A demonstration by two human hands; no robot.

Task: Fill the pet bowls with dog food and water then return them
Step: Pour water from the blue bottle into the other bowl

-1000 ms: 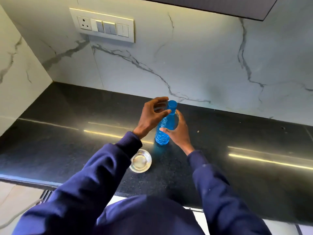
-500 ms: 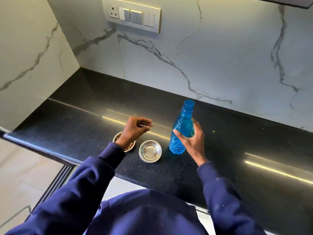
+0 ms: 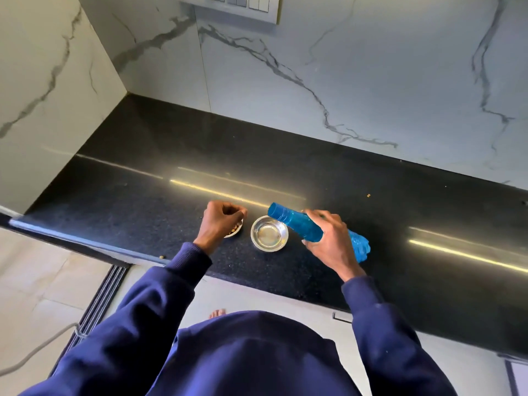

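Observation:
My right hand (image 3: 328, 241) grips a blue plastic bottle (image 3: 297, 224), tilted almost flat. Its uncapped, threaded mouth hangs over the far right rim of a small steel bowl (image 3: 269, 234). That bowl stands on the black countertop (image 3: 171, 155) and looks shiny inside; no stream of water is visible. My left hand (image 3: 220, 221) hovers with curled fingers over a second small bowl (image 3: 235, 228) holding brown kibble, and hides most of it. The bottle cap is not visible; it seems enclosed in my left fingers.
A loose kibble piece (image 3: 368, 195) lies farther back on the counter, another (image 3: 162, 256) at its front edge. Marble walls close the back and left. A switch panel (image 3: 234, 4) is on the back wall. A grey cable (image 3: 34, 350) runs across the floor.
My left hand took the cap off and moved left over the kibble bowl. My right hand tipped the upright bottle down toward the steel bowl.

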